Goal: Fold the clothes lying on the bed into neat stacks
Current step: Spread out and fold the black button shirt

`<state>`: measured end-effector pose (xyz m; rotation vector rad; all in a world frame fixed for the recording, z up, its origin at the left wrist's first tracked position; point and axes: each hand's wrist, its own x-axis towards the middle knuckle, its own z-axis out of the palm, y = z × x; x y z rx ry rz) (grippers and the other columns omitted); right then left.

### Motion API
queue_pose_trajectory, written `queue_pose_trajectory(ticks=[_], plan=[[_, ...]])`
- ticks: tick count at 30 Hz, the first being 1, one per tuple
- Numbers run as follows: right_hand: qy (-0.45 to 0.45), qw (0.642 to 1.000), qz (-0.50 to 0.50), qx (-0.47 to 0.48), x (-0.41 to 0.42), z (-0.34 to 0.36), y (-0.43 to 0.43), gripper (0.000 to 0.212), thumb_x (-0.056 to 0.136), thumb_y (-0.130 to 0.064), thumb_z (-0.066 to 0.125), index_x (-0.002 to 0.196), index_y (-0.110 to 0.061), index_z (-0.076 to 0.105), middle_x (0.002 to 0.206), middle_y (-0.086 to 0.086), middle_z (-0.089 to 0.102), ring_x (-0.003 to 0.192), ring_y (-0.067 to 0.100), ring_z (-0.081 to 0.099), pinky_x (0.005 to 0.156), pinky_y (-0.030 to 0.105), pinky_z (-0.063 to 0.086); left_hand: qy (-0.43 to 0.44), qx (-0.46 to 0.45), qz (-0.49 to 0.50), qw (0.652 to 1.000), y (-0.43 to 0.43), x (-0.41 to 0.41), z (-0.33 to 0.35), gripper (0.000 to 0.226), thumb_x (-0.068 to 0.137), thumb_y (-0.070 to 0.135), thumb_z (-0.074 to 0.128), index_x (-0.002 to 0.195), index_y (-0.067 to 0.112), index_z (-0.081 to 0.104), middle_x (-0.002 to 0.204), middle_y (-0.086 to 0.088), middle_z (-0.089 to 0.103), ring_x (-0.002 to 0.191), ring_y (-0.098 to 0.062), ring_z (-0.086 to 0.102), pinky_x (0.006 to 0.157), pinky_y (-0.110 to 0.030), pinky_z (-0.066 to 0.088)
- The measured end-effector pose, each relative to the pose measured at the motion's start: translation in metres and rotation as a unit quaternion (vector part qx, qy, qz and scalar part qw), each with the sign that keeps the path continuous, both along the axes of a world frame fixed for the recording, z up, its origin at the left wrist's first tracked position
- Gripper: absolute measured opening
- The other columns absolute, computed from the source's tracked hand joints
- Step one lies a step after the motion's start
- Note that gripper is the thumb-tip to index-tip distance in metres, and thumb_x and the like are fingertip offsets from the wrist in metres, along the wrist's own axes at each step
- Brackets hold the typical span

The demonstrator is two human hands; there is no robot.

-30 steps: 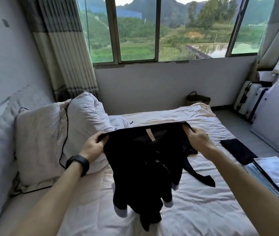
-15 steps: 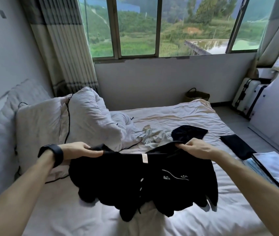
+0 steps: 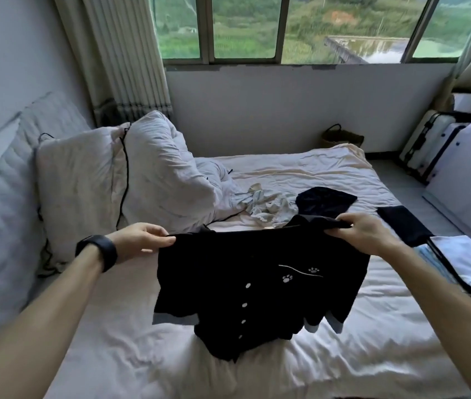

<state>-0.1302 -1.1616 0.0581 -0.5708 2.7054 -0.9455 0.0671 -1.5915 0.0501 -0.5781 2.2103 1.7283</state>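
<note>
A black button-front shirt [image 3: 257, 286] hangs spread in the air above the middle of a bed [image 3: 358, 358], held up by its top edge. White buttons run down its front, and two small white paw prints sit under a thin white curved line on the chest. Its sleeves end in pale cuffs, and its lower hem bunches and touches the sheet.

The left hand [image 3: 139, 240] pinches the shirt's left shoulder, fingers curled over the cloth. A dark wristband [image 3: 100, 250] circles that wrist. The right hand [image 3: 364, 234] grips the right shoulder, fingers closed around a fold of fabric. Both arms reach forward from the bottom corners of the view.

Just beyond the shirt, a pale crumpled garment [image 3: 269, 207] lies on the sheet, and a loose dark garment [image 3: 325, 201] lies beside it on the right. Near the bed's right edge lies a flat folded dark piece [image 3: 401, 228], and closer to the viewer a folded white piece [image 3: 470, 260] tops a stack with dark trim.

Two rumpled white pillows [image 3: 84, 180] with black piping lean at the left against a padded headboard [image 3: 1, 203]. Behind the bed, a woven basket [image 3: 340, 136] sits on the floor by the wall, and a white suitcase [image 3: 427, 139] stands at the right. A striped curtain [image 3: 125, 53] hangs beside a wide window [image 3: 243, 27] looking out on greenery and water.
</note>
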Motion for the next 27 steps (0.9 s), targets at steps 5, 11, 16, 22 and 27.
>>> queue_pose_trajectory(ticks=[5, 11, 16, 22, 27], plan=[[-0.023, 0.998, 0.035, -0.036, -0.006, 0.022, 0.015, 0.008, 0.085, -0.018, 0.081, 0.081, -0.019, 0.074, 0.066, -0.004, 0.065, 0.053, 0.001, 0.055, 0.052, 0.015, 0.040, 0.034, 0.087, -0.003, 0.996, 0.014, 0.014, 0.019, 0.064, 0.034, 0.036, 0.102, 0.067, 0.014, 0.052, 0.060, -0.003, 0.050, 0.047, -0.008, 0.047, 0.042, -0.017, 0.039], [0.052, 0.998, 0.032, 0.005, -0.018, 0.051, 0.044, 0.014, 0.085, -0.016, 0.076, 0.084, -0.029, 0.074, 0.086, -0.001, 0.075, 0.082, 0.018, 0.067, 0.070, 0.028, 0.046, -0.005, -0.127, -0.016, 0.992, 0.045, 0.020, 0.058, 0.059, 0.039, 0.039, 0.098, 0.076, 0.017, 0.058, 0.069, 0.000, 0.055, 0.063, -0.013, 0.048, 0.058, -0.026, 0.039], [0.221, 0.973, -0.059, 0.004, -0.009, 0.062, 0.050, 0.012, 0.084, -0.038, 0.073, 0.089, -0.027, 0.074, 0.091, 0.009, 0.072, 0.093, 0.033, 0.066, 0.079, 0.038, 0.050, -0.080, -0.286, -0.086, 0.951, 0.087, 0.023, 0.077, 0.029, 0.064, 0.037, 0.091, 0.087, 0.032, 0.075, 0.081, 0.009, 0.074, 0.078, -0.006, 0.067, 0.081, -0.029, 0.055], [0.248, 0.966, -0.039, 0.059, 0.021, 0.053, 0.077, 0.019, 0.089, -0.030, 0.068, 0.105, -0.023, 0.072, 0.109, 0.013, 0.070, 0.103, 0.038, 0.064, 0.083, 0.043, 0.050, -0.021, -0.385, -0.039, 0.922, 0.109, 0.051, 0.074, 0.015, 0.075, 0.030, 0.086, 0.067, 0.031, 0.074, 0.064, 0.017, 0.070, 0.063, 0.002, 0.061, 0.064, -0.015, 0.046], [0.283, 0.958, 0.007, -0.040, 0.043, 0.035, 0.107, 0.025, 0.089, -0.006, 0.061, 0.110, -0.016, 0.071, 0.115, 0.009, 0.068, 0.103, 0.038, 0.063, 0.087, 0.046, 0.052, 0.090, -0.343, 0.065, 0.933, 0.129, 0.088, 0.054, 0.025, 0.070, 0.015, 0.090, 0.066, 0.018, 0.066, 0.052, 0.013, 0.062, 0.049, 0.002, 0.051, 0.051, -0.015, 0.038]])
